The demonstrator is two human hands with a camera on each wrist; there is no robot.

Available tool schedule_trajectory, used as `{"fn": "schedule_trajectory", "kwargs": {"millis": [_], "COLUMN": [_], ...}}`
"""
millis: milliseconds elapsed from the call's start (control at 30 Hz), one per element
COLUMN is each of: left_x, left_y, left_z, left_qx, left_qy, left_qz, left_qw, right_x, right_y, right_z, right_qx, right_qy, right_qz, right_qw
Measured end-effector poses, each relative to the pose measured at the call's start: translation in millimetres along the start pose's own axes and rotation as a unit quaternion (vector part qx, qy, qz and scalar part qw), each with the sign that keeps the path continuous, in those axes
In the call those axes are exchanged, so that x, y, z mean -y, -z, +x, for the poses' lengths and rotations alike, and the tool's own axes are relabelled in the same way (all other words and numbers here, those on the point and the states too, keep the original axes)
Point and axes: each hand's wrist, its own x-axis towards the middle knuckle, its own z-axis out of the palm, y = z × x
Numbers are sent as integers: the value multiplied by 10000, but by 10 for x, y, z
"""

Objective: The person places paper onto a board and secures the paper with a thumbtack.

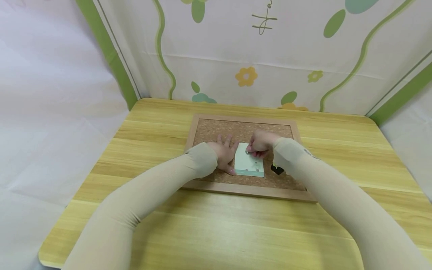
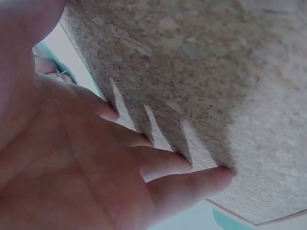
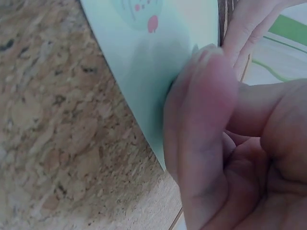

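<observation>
A pale green card (image 1: 248,163) with a teal strip along its near edge lies on a wood-framed cork board (image 1: 216,129). My left hand (image 1: 225,153) rests beside the card with its fingers spread, the fingertips pressing on the cork (image 2: 192,57) and the thumb at the card's left edge. My right hand (image 1: 260,144) is curled over the upper part of the card, thumb and finger pinching a small silvery pin (image 1: 247,152) at its surface. In the right wrist view the fingers (image 3: 206,100) hide most of the pin, and a pinkish print shows on the card (image 3: 139,62).
A small black piece (image 1: 277,170) lies on the board, partly behind the right sleeve (image 1: 290,150). The board sits on a light wooden table (image 1: 216,232). Behind the table hangs a white cloth (image 1: 209,41) with flower and leaf prints.
</observation>
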Motion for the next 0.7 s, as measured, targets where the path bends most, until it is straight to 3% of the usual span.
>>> {"fn": "schedule_trajectory", "kwargs": {"millis": [700], "left_x": [7], "left_y": [6], "left_z": [5], "left_qx": [30], "left_qy": [-72], "left_qz": [-47], "left_qw": [10000], "right_x": [18], "right_y": [-34], "right_z": [5], "right_qx": [-190], "right_qy": [-40], "right_qz": [-33], "right_qw": [9998]}}
